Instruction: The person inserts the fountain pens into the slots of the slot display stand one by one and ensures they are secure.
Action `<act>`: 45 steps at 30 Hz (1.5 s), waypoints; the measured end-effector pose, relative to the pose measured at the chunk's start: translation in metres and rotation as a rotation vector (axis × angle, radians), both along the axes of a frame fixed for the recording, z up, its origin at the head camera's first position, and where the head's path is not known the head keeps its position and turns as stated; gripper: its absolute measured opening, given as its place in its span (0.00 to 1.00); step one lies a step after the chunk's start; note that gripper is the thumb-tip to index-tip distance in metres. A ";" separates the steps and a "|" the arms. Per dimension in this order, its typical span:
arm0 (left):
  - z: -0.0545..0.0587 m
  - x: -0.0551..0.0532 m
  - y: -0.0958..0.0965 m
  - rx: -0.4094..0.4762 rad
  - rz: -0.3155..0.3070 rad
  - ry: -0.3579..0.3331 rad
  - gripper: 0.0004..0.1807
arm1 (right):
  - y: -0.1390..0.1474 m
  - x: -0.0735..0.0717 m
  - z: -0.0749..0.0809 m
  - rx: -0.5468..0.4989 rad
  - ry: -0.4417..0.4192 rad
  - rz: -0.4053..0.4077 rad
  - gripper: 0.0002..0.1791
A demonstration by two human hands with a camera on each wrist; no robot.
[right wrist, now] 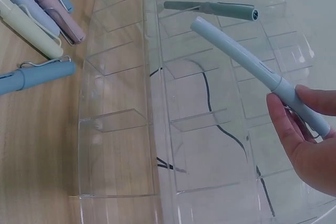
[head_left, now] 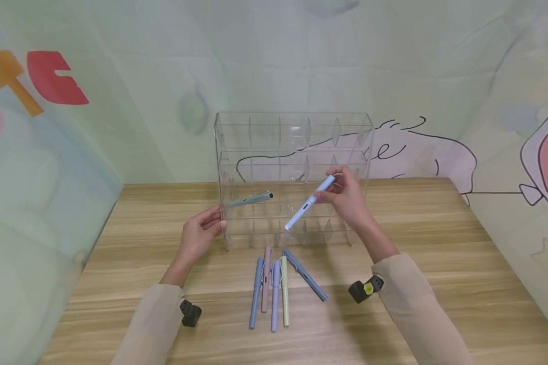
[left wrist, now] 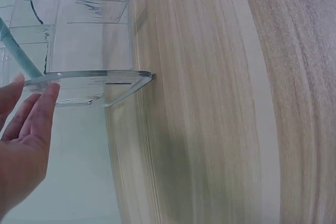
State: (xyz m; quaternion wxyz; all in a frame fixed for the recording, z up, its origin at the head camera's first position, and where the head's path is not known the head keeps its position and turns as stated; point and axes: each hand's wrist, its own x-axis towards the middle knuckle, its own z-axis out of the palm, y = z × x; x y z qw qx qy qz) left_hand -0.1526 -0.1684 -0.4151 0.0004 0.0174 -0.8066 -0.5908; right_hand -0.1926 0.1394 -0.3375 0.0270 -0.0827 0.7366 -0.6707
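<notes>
Sleeves point(head_left: 422, 306) are flanking 5 pens point(head_left: 276, 296). The right grip point(head_left: 350, 202) is pinching a light-blue pen point(head_left: 306, 205); the left grip point(head_left: 198, 235), fingers loosely extended, is touching the clear rack point(head_left: 294, 124).

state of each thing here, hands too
rack: upright on the table
right hand: pinching the light blue pen
left hand: touching the rack's side
light blue pen: tilted, capped
green pen: lying in the rack
left blue pen: lying, capped
mauve pen: lying, capped
lavender pen: lying, capped
pale green pen: lying, capped
right blue pen: lying slanted, capped
</notes>
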 end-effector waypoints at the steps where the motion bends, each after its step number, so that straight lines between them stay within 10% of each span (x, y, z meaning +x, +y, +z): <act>1: 0.000 0.000 0.000 -0.001 0.000 0.000 0.26 | 0.000 -0.001 0.001 0.006 0.005 -0.008 0.26; 24: -0.001 0.000 0.001 -0.022 -0.005 -0.008 0.26 | -0.018 -0.011 0.017 0.017 0.087 -0.148 0.23; 45: -0.002 0.000 -0.001 -0.010 -0.015 -0.005 0.26 | -0.045 -0.008 -0.015 0.058 0.113 -0.182 0.21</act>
